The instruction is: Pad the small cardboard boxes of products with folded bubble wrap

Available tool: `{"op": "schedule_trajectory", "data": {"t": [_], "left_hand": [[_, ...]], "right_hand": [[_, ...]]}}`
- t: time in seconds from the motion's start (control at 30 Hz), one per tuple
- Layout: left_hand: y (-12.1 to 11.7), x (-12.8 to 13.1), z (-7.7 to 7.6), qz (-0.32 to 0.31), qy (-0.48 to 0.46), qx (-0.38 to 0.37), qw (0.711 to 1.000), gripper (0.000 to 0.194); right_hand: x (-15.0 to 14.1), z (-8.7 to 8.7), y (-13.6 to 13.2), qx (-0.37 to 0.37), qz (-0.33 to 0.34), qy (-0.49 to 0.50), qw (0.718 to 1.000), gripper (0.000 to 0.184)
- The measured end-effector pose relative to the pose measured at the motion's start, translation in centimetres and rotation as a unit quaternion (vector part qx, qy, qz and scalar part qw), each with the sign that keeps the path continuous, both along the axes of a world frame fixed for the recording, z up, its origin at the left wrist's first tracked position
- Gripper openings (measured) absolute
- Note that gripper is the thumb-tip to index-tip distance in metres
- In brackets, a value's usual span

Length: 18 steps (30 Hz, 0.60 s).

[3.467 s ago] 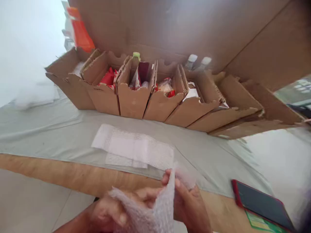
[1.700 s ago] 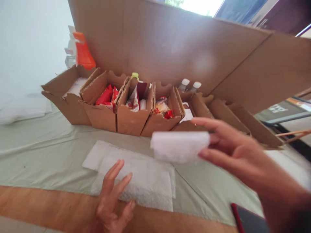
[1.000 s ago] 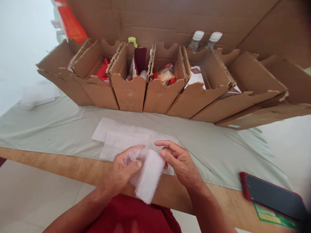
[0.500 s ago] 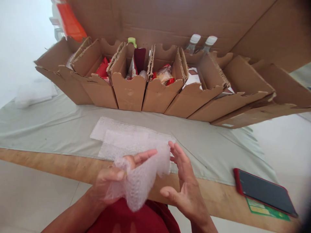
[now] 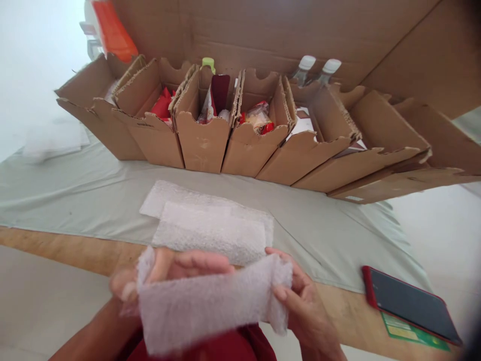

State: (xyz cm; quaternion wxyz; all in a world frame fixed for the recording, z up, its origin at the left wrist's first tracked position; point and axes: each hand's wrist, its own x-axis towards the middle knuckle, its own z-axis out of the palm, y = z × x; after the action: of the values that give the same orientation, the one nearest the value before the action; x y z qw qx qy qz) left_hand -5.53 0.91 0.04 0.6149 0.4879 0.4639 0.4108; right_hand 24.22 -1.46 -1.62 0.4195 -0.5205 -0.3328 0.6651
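I hold a sheet of white bubble wrap stretched out between both hands, low in the head view, just in front of the table edge. My left hand grips its left end with fingers curled behind the sheet. My right hand pinches its right end between thumb and fingers. Two more bubble-wrap sheets lie flat and overlapping on the grey-green cloth right beyond my hands.
A row of open cardboard boxes holds red packets and snacks; bottles stand behind against a tall cardboard wall. A red-cased phone lies on a green card at right. Folded white material sits far left. An orange-topped spray bottle stands at back left.
The crumpled bubble wrap in my left hand has been opened out. My right hand, open half a second ago, has taken hold of its right end, and the sheet is now spread wide.
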Motion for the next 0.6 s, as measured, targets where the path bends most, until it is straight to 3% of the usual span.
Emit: {"op": "schedule_trajectory", "data": {"t": [0.1, 0.2, 0.3, 0.4, 0.5, 0.6], "left_hand": [[2.1, -2.3, 2.4, 0.028, -0.084, -0.052, 0.995, 0.053], [4.0, -3.9, 4.1, 0.107, 0.007, -0.061, 0.992, 0.024], [5.9, -4.9, 4.8, 0.139, 0.11, -0.032, 0.984, 0.02], [8.0, -5.5, 4.4, 0.174, 0.201, 0.022, 0.964, 0.024], [10.0, -5.9, 2.8, 0.201, 0.327, 0.053, 0.922, 0.035], [10.6, -5.7, 1.1, 0.245, 0.483, 0.175, 0.822, 0.063]], "right_hand": [[0.3, 0.0, 1.9, 0.031, -0.068, -0.102, 0.992, 0.057], [0.2, 0.5, 4.1, 0.096, -0.107, -0.233, 0.962, 0.046], [-0.2, 1.2, 6.0, 0.156, -0.116, -0.337, 0.921, 0.033], [-0.4, 0.9, 7.8, 0.185, -0.109, -0.401, 0.891, 0.032], [-0.2, -0.8, 9.1, 0.191, -0.082, -0.493, 0.845, 0.048], [0.0, -2.3, 9.5, 0.24, -0.062, -0.613, 0.75, 0.066]]}}
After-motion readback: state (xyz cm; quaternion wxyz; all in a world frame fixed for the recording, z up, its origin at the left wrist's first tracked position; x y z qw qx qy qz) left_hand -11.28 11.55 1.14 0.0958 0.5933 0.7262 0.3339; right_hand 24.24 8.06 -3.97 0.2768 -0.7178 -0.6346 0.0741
